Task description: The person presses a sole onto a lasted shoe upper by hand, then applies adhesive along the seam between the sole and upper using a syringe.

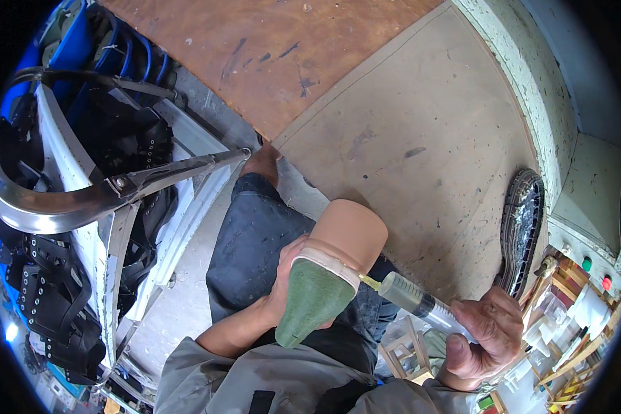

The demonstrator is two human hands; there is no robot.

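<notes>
Over my lap, my left hand (288, 276) is wrapped round a shoe piece, its fingers partly hidden behind it. The piece has a smooth tan leather part (348, 233) facing the table and a tapering green part (314, 300) facing me, with a pale rim (324, 259) between them. Closed round the rear of a clear syringe (421, 303) is my right hand (486, 338). The syringe's yellowish tip (370, 281) points at the rim and seems to touch it or come very close.
A black shoe sole (521, 228) lies at the right edge of the worktable (421, 131). On the left stands a metal-framed rack (55, 207) holding several black shoe uppers (58, 290). Green and red buttons (606, 281) sit on a panel at the right, above wooden slats and plastic containers.
</notes>
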